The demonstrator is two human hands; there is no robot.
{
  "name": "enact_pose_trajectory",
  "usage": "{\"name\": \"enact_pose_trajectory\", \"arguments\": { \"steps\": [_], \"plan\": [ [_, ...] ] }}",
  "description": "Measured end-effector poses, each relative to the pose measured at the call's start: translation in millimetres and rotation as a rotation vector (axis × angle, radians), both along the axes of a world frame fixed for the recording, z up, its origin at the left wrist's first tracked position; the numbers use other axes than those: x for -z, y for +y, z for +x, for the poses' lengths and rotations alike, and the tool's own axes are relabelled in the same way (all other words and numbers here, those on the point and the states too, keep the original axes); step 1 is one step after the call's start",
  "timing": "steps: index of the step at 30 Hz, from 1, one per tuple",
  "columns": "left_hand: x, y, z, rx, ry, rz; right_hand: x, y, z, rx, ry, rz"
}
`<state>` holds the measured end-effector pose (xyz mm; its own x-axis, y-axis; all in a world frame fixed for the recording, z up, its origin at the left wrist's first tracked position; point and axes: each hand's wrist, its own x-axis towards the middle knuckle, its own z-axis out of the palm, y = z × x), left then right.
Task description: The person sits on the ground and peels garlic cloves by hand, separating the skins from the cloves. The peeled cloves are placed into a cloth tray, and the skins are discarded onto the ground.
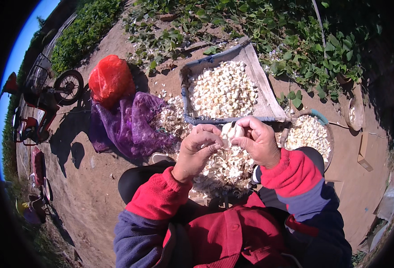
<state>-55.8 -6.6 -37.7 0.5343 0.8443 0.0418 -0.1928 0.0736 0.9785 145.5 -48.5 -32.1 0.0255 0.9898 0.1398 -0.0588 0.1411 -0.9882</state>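
Note:
My right hand (260, 140) grips a partly peeled white garlic bulb (232, 131) between thumb and fingers. At the bulb's left side, the bent fingers and thumb of my left hand (200, 149) pinch a thin pale flake of garlic skin (225, 143). Below both hands, a heap of dry garlic skins (222, 171) lies between my legs. Just beyond them sits a square shallow tray with cloth-wrapped edges (259, 87), holding many loose garlic cloves (222, 90). A round basket of garlic pieces (309, 135) stands beside my right knee.
A purple mesh sack (133, 124) and a red plastic bag (111, 80) lie left of the tray. Leafy vines (284, 37) grow behind it. An electric scooter (38, 114) is far left. A cardboard box (363, 152) and a bowl-like container (354, 114) are at right.

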Motion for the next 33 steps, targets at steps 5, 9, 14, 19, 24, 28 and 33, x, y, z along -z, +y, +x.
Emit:
{"name": "enact_pose_trajectory", "arguments": {
  "steps": [5,9,14,19,24,28,33],
  "plan": [
    [5,1,-2,0.424,0.516,0.337,-21,3,3,-0.001,-0.312,0.249],
    [-1,3,-5,0.358,0.157,-0.356,-18,2,-1,-0.034,-0.414,0.363],
    [-16,-2,0,0.265,-0.009,-0.535,-11,-6,-4,-0.226,-0.176,0.196],
    [-5,-4,-3,0.187,0.041,-0.39,-18,0,-3,-0.043,-0.576,0.424],
    [-10,-12,6,0.085,-0.001,-0.222,-11,-4,-10,-0.006,-0.642,0.435],
    [-4,-11,0,0.14,-0.037,-0.339,-7,-1,-9,-0.029,-0.734,0.572],
    [-15,-6,-3,0.179,-0.017,-0.436,-3,-1,-12,0.006,-0.841,0.655]
  ]
}}
